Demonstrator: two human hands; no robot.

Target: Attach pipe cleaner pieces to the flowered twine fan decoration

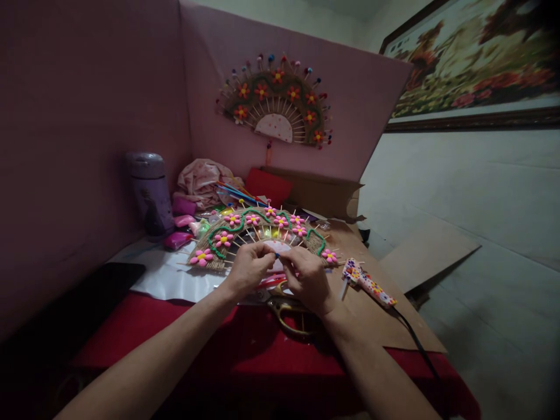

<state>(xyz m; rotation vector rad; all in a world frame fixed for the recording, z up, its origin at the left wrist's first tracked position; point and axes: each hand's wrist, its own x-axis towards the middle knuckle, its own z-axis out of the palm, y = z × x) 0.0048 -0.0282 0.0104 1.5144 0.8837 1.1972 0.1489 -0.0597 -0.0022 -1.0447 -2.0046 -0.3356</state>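
Between the fingertips of my left hand and my right hand is a small dark blue piece, perhaps clay. Both hands are pinched closed on it, meeting just in front of a twine-wrapped fan. Pink flowers with yellow centres, a wavy green cord and thin wooden sticks decorate this fan. Its pale half-round base is partly hidden behind my fingers. Under my right hand lie large scissors with bronze-coloured handles. Right of the fan rests a flower-patterned glue gun with a black cord.
A finished-looking fan with orange flowers hangs on the pink panel. At the left stand a purple flask and pink packets. Brown cardboard and a white sheet cover parts of the red tablecloth.
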